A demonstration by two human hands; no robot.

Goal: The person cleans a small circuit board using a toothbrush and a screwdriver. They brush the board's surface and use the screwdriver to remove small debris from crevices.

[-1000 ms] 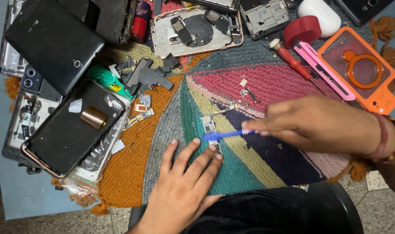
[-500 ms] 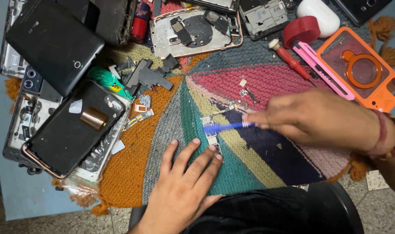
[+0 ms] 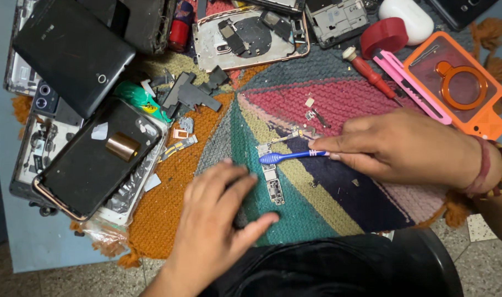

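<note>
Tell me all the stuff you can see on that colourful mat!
knitted mat: one, many colours, under everything
small circuit board: one, silvery, middle of the mat
blue pry tool: one, blue, tip by the board
black phones and back covers: several, black, piled at left
opened phone frame: one, silvery with coppery rim, top middle
screwdriver: one, red handle, upper right
pink cutter knife: one, pink, beside the screwdriver
orange phone case: one, orange, right edge
red tape roll: one, red, top right
white earbud case: one, white, top right
left hand: flat on the mat beside the board
right hand: holding the pry tool
</note>
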